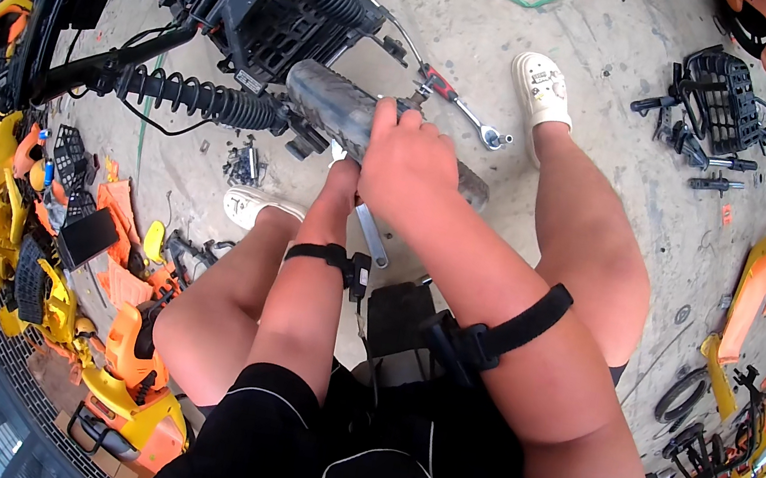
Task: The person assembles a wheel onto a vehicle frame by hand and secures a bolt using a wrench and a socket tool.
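Now I seem to be working on the wheel (331, 97), upper middle of the frame, my right hand (414, 158) bent over it, my left hand (344, 176) mostly hidden, both grips impossible to tell, and next probably needs steady holding.
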Tool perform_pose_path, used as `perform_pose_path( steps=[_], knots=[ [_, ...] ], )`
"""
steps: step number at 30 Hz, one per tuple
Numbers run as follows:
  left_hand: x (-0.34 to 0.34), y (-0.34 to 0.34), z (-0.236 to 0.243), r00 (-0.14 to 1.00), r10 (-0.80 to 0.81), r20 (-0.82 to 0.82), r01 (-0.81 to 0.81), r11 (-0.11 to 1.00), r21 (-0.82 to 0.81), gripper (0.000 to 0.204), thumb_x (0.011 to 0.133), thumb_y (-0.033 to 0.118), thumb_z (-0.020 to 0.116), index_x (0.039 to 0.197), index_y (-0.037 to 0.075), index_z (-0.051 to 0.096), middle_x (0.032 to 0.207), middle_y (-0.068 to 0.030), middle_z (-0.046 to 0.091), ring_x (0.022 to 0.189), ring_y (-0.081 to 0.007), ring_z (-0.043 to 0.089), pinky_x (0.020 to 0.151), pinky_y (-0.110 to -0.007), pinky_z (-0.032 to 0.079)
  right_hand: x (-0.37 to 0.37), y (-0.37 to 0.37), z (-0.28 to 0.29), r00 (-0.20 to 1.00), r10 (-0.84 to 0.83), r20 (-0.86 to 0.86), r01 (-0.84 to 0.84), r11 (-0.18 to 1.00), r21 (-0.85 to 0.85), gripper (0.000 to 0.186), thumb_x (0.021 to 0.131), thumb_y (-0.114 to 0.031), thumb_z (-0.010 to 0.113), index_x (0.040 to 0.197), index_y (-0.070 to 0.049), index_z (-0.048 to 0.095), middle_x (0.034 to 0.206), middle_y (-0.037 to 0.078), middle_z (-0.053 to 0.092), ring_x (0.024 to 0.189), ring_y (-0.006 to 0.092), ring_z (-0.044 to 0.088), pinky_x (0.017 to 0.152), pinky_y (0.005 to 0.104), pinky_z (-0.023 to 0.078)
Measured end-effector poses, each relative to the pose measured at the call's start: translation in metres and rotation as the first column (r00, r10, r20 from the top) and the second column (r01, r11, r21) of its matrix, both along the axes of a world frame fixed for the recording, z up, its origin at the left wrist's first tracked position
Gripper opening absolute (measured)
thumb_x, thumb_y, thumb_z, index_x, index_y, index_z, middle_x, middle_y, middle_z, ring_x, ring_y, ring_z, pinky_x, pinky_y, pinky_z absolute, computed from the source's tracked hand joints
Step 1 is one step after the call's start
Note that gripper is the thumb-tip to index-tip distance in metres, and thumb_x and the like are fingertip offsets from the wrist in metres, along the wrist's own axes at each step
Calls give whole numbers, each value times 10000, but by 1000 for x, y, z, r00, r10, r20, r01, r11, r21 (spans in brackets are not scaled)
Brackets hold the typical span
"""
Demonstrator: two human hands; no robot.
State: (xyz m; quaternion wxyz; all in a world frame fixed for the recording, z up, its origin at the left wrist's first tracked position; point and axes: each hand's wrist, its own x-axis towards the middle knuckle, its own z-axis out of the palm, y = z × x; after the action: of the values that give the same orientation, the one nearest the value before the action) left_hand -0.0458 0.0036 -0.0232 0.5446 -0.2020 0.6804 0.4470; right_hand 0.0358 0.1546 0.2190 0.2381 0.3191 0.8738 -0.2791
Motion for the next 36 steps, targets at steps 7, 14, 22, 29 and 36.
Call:
perform_pose_path(
  steps=[7,14,22,29,36],
  knots=[
    [37,-8,-4,704,-252,-664,111,962,-248,613,1085,474,297,1088,-17,664,861,-173,715,766,-405,656,690,-483,503,2,-4,-1,999,-43,-4,43,999,9,754,848,-253,700,1471,7,365,1247,199,596,1110,321,626,942,417,465],
    [54,2,28,501,-242,-831,34,965,-261,646,1082,500,263,1015,-37,614,952,-210,720,881,-442,645,786,-505,482,8,-9,-6,998,-31,-63,37,995,91,851,913,-599,639,1413,49,405,1171,228,624,1060,360,649,919,428,513],
    [4,-1,9,892,-116,-437,83,992,-94,437,1075,349,352,1175,2,598,1014,-179,718,838,-310,685,654,-411,521,0,-11,-6,993,-71,-93,74,997,29,782,864,-299,698,1483,27,351,1245,202,599,1107,315,626,949,424,469],
    [-4,8,32,980,63,187,-82,992,92,367,1059,220,418,1331,21,563,1102,-155,710,821,-192,713,543,-319,547,0,-6,-2,1000,4,-27,-4,1000,10,800,855,-257,707,1508,12,332,1288,203,590,1151,316,613,969,415,457],
    [20,-8,1,952,278,-130,-262,957,123,416,1099,284,357,1273,-20,581,1147,-139,707,934,-248,709,762,-385,574,-3,-6,6,999,47,-9,-47,999,2,757,872,-249,689,1499,8,352,1290,202,589,1150,312,615,946,421,464]
  ],
)
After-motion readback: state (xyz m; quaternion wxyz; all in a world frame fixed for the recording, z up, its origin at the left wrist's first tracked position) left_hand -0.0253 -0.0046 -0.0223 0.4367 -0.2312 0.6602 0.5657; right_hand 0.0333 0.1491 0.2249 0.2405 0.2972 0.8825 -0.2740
